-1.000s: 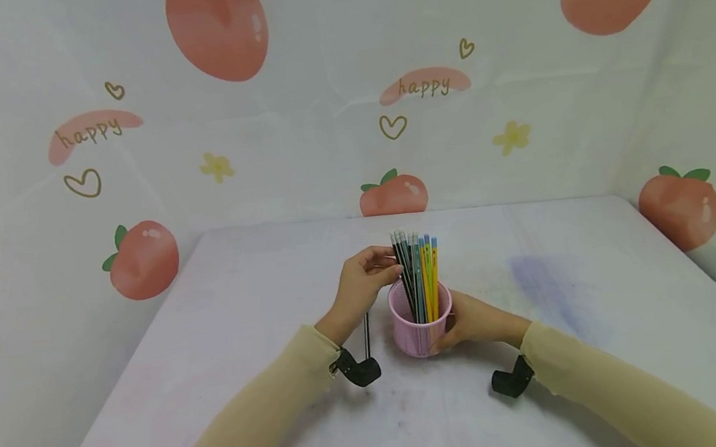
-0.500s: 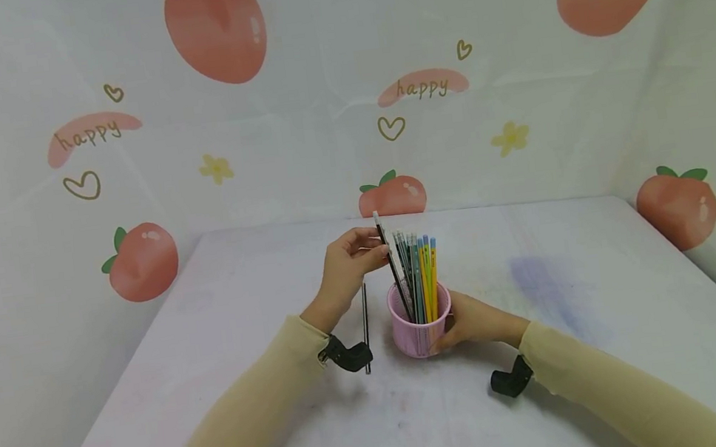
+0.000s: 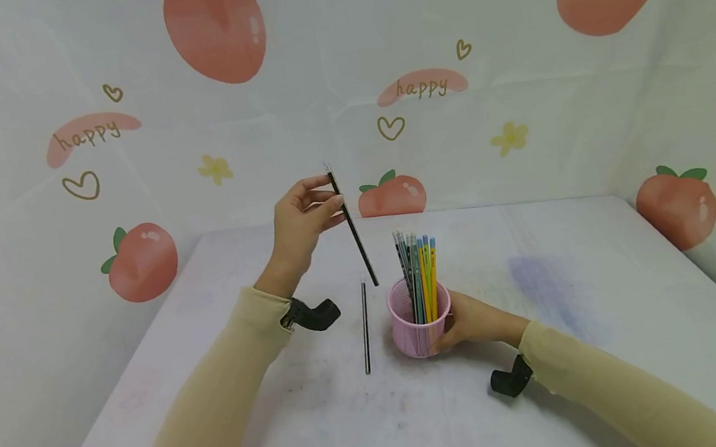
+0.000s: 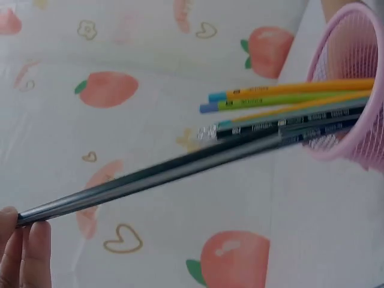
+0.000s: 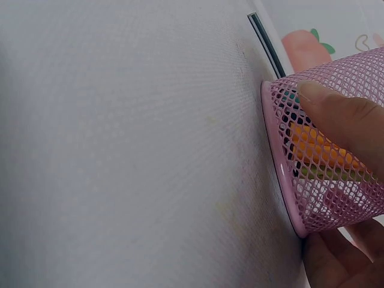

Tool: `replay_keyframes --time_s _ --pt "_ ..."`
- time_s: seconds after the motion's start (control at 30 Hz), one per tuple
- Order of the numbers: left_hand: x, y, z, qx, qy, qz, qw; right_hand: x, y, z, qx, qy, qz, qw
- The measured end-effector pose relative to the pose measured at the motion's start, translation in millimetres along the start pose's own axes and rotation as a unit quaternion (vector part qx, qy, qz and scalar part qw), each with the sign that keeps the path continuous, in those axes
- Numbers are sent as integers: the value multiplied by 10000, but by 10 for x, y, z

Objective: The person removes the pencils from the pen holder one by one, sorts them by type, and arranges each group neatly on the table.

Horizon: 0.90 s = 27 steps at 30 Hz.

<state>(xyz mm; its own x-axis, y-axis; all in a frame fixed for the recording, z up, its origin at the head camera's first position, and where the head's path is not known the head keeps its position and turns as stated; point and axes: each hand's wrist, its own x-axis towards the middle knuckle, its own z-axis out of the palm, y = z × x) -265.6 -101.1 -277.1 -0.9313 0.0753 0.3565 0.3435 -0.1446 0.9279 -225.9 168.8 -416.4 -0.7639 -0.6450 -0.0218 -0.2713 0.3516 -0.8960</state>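
My left hand (image 3: 299,223) pinches a black pencil (image 3: 357,240) near its upper end, raised to the left of a pink mesh pencil cup (image 3: 418,340). The held pencil slants, its lower end outside the cup. Blurred in the left wrist view, that pencil (image 4: 120,185) runs from the fingertips toward the cup. My right hand (image 3: 482,318) grips the cup low on its right side; the right wrist view shows the thumb (image 5: 342,117) across the mesh (image 5: 324,207). Several dark green, yellow and lime pencils (image 3: 419,268) stand in the cup. Another black pencil (image 3: 366,330) lies left of it.
A pale cloth-covered table (image 3: 256,430) carries everything, with a bluish stain (image 3: 543,286) on the right. Behind rises a white backdrop (image 3: 306,125) printed with fruit, hearts and flowers. Black wrist cameras sit on both sleeves.
My left hand has drawn a black pencil out of the cup and moved it up and left. The pencil on the table shows more fully. The right hand and cup stay in place.
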Motion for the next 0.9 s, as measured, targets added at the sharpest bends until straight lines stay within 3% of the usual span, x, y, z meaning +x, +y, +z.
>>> replay_keyframes --time_s 0.17,0.37,0.67,0.9 --pt "-8 -28 -160 343 -25 -339 9988 1 2 -2 17 -35 -26 10000" --pt "-88 -277 -304 957 -246 -1024 9898 -1 4 -3 1 -27 -63 10000" --pt "-234 -789 -419 1585 -535 -1899 9675 5 5 5 9 -29 70 10000" --pt "-344 -1080 -415 2042 -622 -2481 9449 4 -12 0 54 -25 212 9998"
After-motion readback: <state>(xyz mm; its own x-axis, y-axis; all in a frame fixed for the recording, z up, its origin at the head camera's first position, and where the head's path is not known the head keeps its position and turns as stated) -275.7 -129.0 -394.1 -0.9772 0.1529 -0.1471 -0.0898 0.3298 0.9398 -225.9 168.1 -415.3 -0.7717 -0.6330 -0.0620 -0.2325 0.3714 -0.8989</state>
